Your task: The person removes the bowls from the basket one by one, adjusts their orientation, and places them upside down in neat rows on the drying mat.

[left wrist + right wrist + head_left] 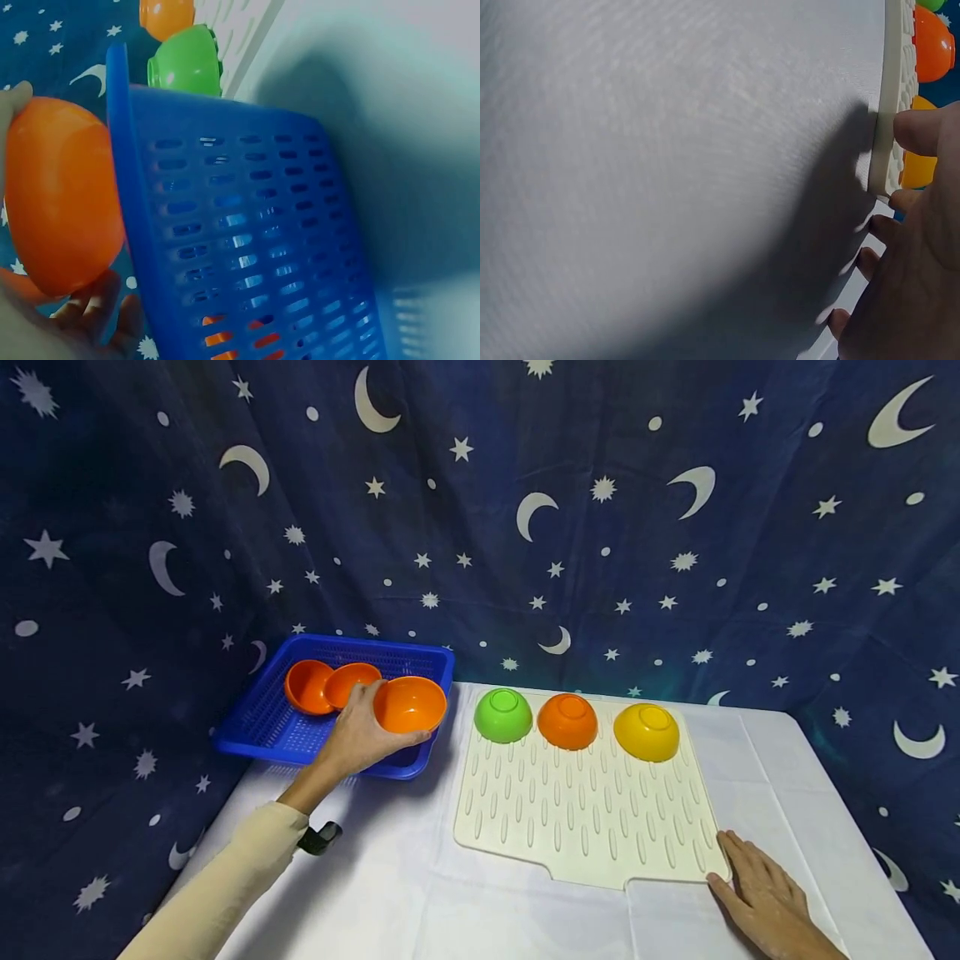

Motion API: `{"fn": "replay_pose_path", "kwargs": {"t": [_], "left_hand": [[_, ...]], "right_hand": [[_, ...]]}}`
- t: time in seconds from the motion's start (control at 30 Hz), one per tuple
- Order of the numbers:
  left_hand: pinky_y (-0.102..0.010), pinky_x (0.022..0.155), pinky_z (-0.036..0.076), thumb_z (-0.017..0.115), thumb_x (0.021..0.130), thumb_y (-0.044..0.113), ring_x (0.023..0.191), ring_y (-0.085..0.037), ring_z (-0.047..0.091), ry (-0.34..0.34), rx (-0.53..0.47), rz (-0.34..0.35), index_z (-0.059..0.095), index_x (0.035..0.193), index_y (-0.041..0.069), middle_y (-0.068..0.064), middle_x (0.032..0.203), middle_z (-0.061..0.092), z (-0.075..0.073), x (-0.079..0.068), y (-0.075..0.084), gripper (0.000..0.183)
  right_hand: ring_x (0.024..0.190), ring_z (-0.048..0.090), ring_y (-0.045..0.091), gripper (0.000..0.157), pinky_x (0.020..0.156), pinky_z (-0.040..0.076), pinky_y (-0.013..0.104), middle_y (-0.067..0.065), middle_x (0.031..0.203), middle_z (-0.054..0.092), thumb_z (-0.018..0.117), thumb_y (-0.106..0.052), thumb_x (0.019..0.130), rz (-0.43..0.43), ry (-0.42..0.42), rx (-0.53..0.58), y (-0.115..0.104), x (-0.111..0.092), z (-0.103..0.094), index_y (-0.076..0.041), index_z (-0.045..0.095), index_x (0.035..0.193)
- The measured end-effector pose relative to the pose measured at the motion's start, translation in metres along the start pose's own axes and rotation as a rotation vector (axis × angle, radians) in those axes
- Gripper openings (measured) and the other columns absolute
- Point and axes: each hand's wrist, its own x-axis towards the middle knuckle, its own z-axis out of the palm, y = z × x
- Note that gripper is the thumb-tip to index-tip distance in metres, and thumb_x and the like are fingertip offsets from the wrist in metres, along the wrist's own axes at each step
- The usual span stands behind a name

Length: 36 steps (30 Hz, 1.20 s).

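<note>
An orange bowl (411, 707) is gripped by my left hand (362, 733) at the right end of the blue basket (243, 748), thumb on the near side and fingers across its far left. In the left wrist view that orange bowl (64, 199) hangs beside the basket's rim. Two more orange bowls, one at the left (309, 687) and one beside it (348, 683), lie in the basket. My right hand (765, 893) rests at the near right corner of the cream drying mat (585, 827), thumb and fingers touching its edge in the right wrist view.
Upside down along the mat's far edge stand a green bowl (503, 716), an orange bowl (567, 722) and a yellow bowl (647, 732). A white cloth (390, 877) covers the table. Behind it hangs a dark blue curtain (480, 510) with moons and stars.
</note>
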Motion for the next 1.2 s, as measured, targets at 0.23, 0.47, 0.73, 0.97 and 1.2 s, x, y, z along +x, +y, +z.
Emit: {"fn": "replay_pose_path", "kwargs": {"t": [0.23,0.47,0.73,0.97,1.2], "left_hand": [[-0.057,0.084,0.054,0.088,0.062,0.067,0.104,-0.044,0.06,0.039,-0.002,0.013,0.044,0.148,0.003,-0.019,0.132,0.044,0.0,-0.012,0.001,0.116],[-0.058,0.082,0.055,0.089,0.059,0.067,0.102,-0.045,0.06,0.081,0.031,0.08,0.047,0.145,0.006,-0.018,0.133,0.045,0.0,-0.02,0.01,0.114],[-0.054,0.081,0.056,0.09,0.055,0.066,0.1,-0.035,0.06,0.117,0.055,0.213,0.05,0.143,0.003,-0.012,0.122,0.049,0.011,-0.029,0.021,0.115],[-0.051,0.078,0.057,0.09,0.055,0.067,0.101,-0.031,0.059,0.129,0.022,0.267,0.051,0.141,0.01,-0.008,0.119,0.05,0.025,-0.042,0.03,0.11],[-0.045,0.077,0.057,0.092,0.055,0.066,0.097,-0.027,0.061,0.098,-0.022,0.289,0.05,0.145,0.011,-0.005,0.119,0.049,0.044,-0.054,0.039,0.113]], "right_hand": [[0.134,0.018,0.06,0.077,0.094,0.013,0.08,0.034,0.153,0.021,0.043,-0.046,0.107,-0.014,0.008,0.003,0.0,0.0,-0.001,0.008,0.019,0.155],[0.127,0.016,0.065,0.095,0.095,0.013,0.081,0.043,0.145,0.019,0.053,-0.049,0.101,0.074,0.029,0.073,-0.005,0.003,-0.004,0.014,0.003,0.153],[0.125,0.016,0.063,0.089,0.094,0.014,0.078,0.036,0.142,0.023,0.066,-0.044,0.095,0.041,0.155,0.093,-0.016,0.0,0.003,0.01,0.02,0.148],[0.125,0.016,0.058,0.082,0.09,0.014,0.072,0.036,0.145,0.022,0.065,-0.04,0.098,-0.01,0.17,0.199,-0.032,-0.002,0.004,0.006,0.021,0.15],[0.131,0.012,0.052,0.062,0.094,0.002,0.075,0.032,0.15,0.026,0.06,-0.03,0.104,-0.063,0.149,0.482,-0.068,0.007,0.0,0.002,0.034,0.149]]}}
